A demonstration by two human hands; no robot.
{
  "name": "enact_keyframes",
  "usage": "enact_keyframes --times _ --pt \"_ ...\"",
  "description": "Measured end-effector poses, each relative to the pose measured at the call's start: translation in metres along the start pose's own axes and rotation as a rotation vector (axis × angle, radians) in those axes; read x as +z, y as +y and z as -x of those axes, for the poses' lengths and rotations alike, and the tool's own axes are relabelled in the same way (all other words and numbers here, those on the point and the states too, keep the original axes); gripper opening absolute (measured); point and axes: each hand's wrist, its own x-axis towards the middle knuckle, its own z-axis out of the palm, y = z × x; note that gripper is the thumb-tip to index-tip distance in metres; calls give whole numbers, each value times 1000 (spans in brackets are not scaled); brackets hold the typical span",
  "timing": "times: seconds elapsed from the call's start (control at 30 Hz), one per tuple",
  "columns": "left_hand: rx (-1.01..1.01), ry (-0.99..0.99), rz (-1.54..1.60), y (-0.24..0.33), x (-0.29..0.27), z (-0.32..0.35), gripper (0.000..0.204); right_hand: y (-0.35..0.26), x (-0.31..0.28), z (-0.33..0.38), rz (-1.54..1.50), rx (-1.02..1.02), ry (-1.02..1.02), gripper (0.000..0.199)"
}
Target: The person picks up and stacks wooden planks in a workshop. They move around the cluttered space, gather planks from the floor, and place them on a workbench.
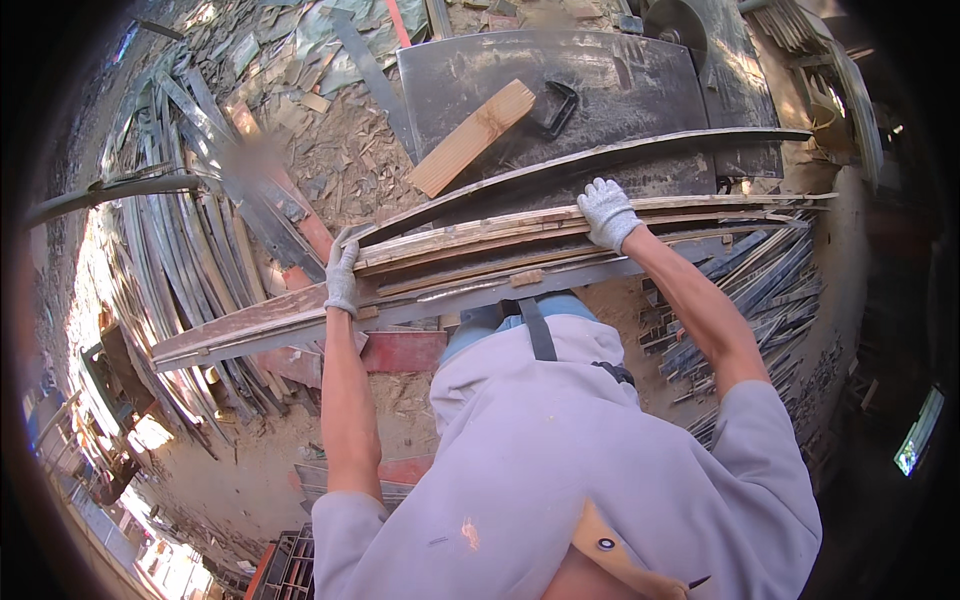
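Note:
A stack of long, thin wooden boards lies crosswise in front of my waist, along the near edge of a dark metal work table. At the stack's left end my left hand, in a light grey knit glove, is wrapped round the boards. My right hand, gloved alike, grips the upper boards right of the middle, its fingers bent over their far edge. Just beyond the stack runs a long dark strip, slightly bowed in this view. My palms and the boards' undersides are hidden.
A short, pale wood plank and a black C-shaped piece lie on the table. A round saw blade stands at its far right. Piles of wood strips flank me left and right, with wood scraps beyond.

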Motion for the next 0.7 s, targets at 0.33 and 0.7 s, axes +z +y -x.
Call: enact_keyframes --times 0.33,0.7 --pt "-184 -151 223 32 -7 -9 45 -6 0 -13 199 5 285 17" --pt "-201 -185 406 43 5 11 54 10 -18 -24 -74 59 65 114"
